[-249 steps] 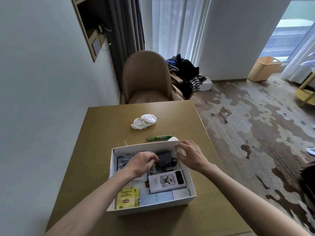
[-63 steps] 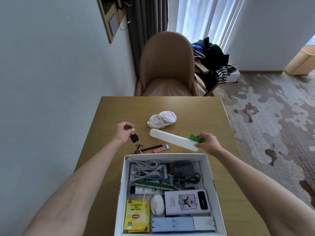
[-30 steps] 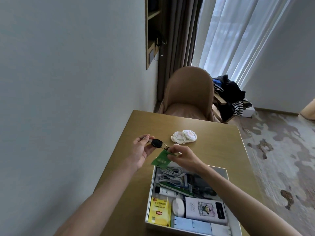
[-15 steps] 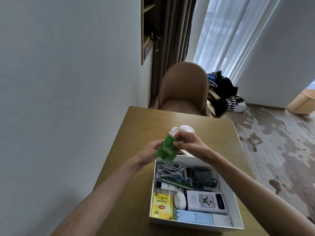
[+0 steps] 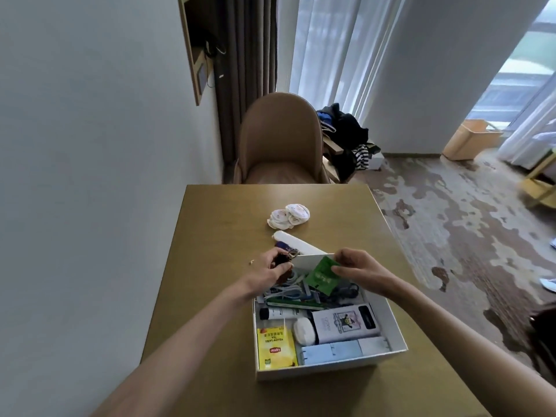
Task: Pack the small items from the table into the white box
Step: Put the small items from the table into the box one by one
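Observation:
The white box (image 5: 394,332) sits on the wooden table (image 5: 216,224), holding cables, a yellow tea packet (image 5: 275,349), a white case, a power bank box (image 5: 346,323) and other items. My left hand (image 5: 270,269) is closed on a dark key with a ring and charm (image 5: 284,258) over the box's far left corner. My right hand (image 5: 355,269) pinches a green sachet (image 5: 320,279) above the box's back part. A white tube case (image 5: 296,243) lies just beyond the box, and white rolled socks (image 5: 288,216) lie further back.
A tan chair (image 5: 279,142) stands at the table's far edge. The grey wall runs along the table's left side. Clothes are piled on a rack right of the chair. Patterned carpet lies to the right. A small pale scrap (image 5: 251,261) lies on the table.
Both hands came down and toward me, from above the table behind the box to over its back edge. The green sachet now hangs over the cables. The head view tilted down.

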The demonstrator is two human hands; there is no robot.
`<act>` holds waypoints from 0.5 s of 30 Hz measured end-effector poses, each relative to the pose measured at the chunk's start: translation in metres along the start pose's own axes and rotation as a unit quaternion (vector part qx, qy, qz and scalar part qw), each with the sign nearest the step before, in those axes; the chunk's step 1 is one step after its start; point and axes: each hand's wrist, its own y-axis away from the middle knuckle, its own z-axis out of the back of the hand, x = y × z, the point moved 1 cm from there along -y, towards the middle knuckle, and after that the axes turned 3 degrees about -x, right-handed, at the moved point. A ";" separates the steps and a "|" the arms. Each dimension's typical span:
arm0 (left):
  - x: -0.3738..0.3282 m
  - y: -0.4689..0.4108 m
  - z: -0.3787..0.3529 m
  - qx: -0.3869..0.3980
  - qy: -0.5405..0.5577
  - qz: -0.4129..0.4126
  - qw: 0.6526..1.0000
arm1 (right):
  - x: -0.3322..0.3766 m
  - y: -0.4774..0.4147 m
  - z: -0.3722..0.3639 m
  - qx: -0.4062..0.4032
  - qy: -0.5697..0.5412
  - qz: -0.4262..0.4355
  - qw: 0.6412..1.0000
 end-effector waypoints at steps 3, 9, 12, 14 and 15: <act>0.006 -0.016 -0.021 -0.006 -0.154 -0.043 0.987 | -0.015 0.019 0.003 -0.015 0.051 -0.009 0.999; 0.020 -0.049 -0.059 0.006 -0.272 -0.060 0.960 | -0.033 0.062 0.007 -0.067 0.089 -0.020 0.994; 0.027 -0.058 -0.067 -0.010 -0.305 -0.048 0.951 | -0.038 0.083 0.011 -0.088 0.079 -0.026 0.993; 0.031 -0.062 -0.070 -0.020 -0.312 -0.043 0.949 | -0.043 0.093 0.013 -0.090 0.081 -0.032 0.992; 0.031 -0.063 -0.071 -0.023 -0.312 -0.042 0.949 | -0.045 0.096 0.015 -0.091 0.084 -0.035 0.992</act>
